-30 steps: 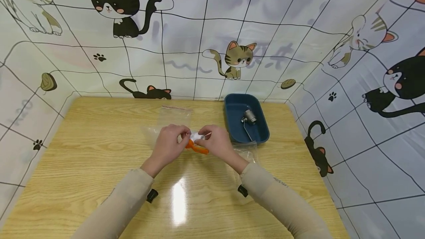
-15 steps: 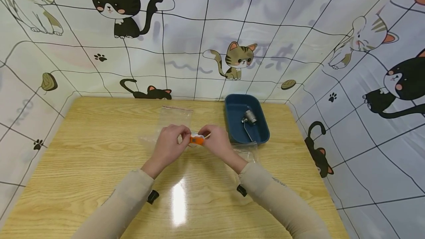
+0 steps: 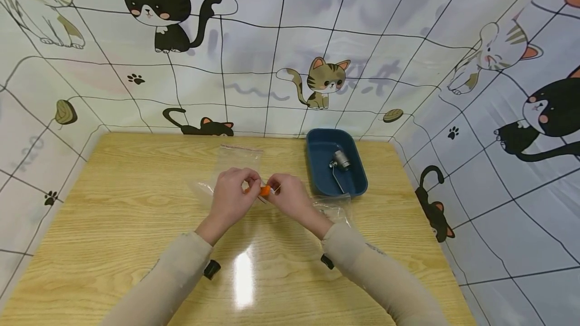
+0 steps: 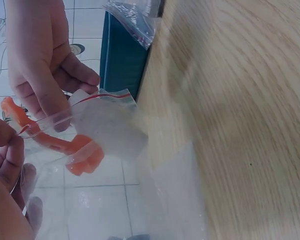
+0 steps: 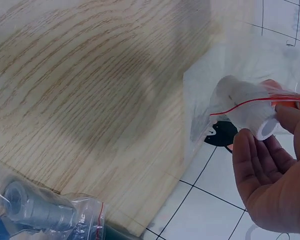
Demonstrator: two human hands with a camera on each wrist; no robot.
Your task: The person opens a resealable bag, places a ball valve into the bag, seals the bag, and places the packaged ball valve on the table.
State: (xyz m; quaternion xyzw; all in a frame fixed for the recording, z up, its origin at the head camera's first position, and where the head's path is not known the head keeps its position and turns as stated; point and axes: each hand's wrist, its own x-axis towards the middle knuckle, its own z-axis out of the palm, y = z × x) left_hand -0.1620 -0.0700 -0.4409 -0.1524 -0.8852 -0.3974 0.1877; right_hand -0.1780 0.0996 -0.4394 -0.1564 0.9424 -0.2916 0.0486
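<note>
A clear zip bag [image 4: 110,125] with a red seal line is held up between both hands. Inside it lies most of a white plastic tube-shaped piece [image 5: 246,107], whose hollow end sticks out past the seal line. An orange lever-shaped plastic piece [image 4: 55,145] sits against it, partly behind the film; whether the two are joined cannot be told. My left hand [image 3: 234,190] pinches the bag's edge near the seal. My right hand [image 3: 291,195] grips the tube's hollow end, its thumb close to the orange piece. In the head view the fingers cover much of both pieces.
A dark blue tray [image 3: 312,165] stands at the back right, holding a metal cylinder [image 3: 342,159] and a bent metal rod [image 3: 337,179]. Another clear bag [image 3: 337,209] lies at its front edge. One more flat clear bag [image 3: 240,155] lies behind my left hand on the wooden table [image 3: 136,190].
The orange piece first hung below the white tube, then turned level, and now shows only in part between my fingers. My left hand shifted slightly; my right hand dropped a little.
</note>
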